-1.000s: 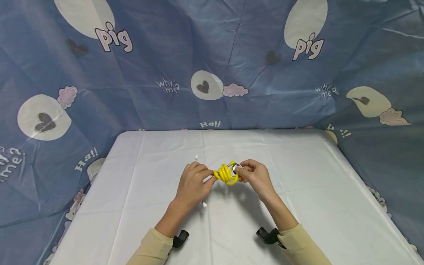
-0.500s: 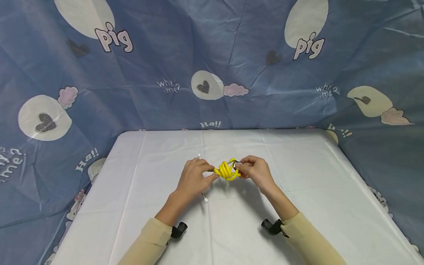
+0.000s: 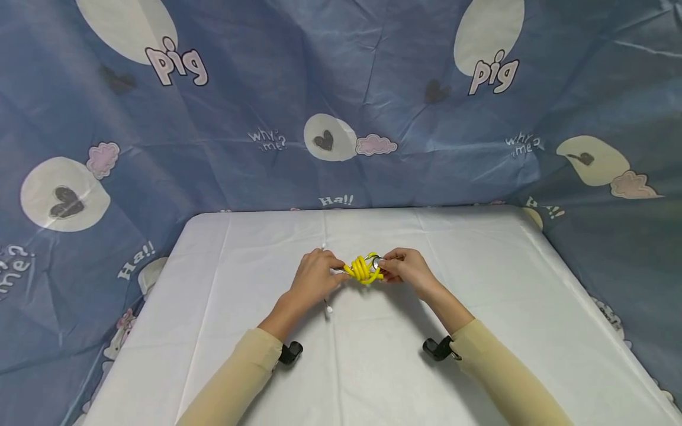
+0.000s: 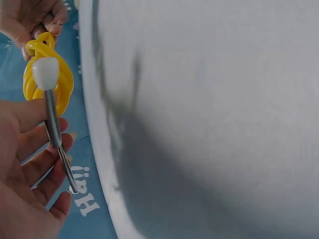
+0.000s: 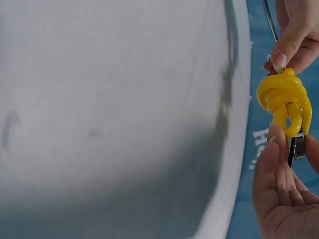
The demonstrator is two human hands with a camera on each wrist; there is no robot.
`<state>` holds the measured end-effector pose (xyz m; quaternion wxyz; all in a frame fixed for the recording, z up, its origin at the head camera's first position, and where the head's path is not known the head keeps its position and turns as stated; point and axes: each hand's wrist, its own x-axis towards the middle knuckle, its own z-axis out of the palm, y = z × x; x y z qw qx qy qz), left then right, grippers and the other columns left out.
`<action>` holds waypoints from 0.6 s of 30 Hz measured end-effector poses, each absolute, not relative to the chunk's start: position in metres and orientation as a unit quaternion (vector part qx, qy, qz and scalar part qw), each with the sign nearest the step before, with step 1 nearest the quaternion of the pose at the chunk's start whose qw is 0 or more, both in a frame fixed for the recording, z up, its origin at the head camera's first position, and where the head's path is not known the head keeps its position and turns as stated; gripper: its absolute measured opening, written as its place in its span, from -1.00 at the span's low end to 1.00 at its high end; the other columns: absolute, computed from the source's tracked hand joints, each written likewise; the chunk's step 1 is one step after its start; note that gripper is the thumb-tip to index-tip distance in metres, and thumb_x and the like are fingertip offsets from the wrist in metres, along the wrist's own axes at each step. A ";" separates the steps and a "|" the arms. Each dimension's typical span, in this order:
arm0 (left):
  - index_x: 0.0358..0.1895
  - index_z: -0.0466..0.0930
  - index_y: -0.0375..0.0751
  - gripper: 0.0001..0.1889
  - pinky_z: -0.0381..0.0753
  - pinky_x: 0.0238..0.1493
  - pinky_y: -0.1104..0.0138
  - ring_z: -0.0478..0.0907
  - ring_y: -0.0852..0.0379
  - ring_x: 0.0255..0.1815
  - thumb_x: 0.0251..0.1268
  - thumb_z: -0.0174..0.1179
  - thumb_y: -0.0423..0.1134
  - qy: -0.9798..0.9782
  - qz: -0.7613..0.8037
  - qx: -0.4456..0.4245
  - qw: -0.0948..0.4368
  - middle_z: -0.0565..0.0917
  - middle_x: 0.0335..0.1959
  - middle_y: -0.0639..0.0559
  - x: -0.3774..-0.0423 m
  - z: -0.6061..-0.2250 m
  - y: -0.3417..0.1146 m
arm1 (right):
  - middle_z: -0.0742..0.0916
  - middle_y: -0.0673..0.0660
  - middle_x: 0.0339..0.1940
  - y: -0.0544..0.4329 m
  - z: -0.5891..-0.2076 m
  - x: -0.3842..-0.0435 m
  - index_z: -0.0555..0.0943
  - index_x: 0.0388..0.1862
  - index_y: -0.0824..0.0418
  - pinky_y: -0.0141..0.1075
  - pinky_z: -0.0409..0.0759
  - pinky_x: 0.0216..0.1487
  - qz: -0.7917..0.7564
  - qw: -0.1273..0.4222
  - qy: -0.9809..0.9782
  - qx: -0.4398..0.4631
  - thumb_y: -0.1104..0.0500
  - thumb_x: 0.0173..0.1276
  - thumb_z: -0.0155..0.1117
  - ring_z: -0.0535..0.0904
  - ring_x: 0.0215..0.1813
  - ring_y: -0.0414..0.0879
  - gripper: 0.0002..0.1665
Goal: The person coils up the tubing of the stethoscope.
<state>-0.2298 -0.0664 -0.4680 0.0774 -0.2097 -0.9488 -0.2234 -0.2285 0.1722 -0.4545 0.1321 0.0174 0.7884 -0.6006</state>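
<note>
A stethoscope (image 3: 362, 271) with its yellow tubing wound into a coil is held above the table between both hands. My left hand (image 3: 315, 276) pinches its metal ear tubes where they meet the tubing. One white eartip (image 3: 328, 310) sticks out on the near side of that hand, and the other shows beyond it. In the left wrist view an eartip (image 4: 46, 73) and its metal tube (image 4: 53, 119) stand close to the camera. My right hand (image 3: 409, 271) pinches the round metal chestpiece (image 5: 299, 146), partly hidden by the fingers in the right wrist view.
The table (image 3: 266, 236) wears a white cloth with fold creases. Behind it and at both sides hangs a blue printed curtain (image 3: 234, 89). A black wrist camera (image 3: 291, 352) sits at the left sleeve, another camera (image 3: 437, 349) at the right.
Both hands have moved slightly away from the body, carrying the stethoscope with them. More of both sleeves shows. Each hand has kept its hold.
</note>
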 end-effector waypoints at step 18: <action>0.01 0.76 0.02 -0.58 0.50 -0.04 0.18 0.57 0.09 -0.12 0.12 0.42 0.11 -0.954 -0.219 -0.204 0.027 0.73 -0.16 0.11 -0.244 -0.490 -0.067 | 0.75 0.30 -0.11 0.174 -0.467 -0.239 0.54 0.16 0.41 -0.17 0.74 -0.09 -0.575 0.167 0.800 0.026 0.15 0.46 0.20 0.73 -0.25 -0.04 -0.58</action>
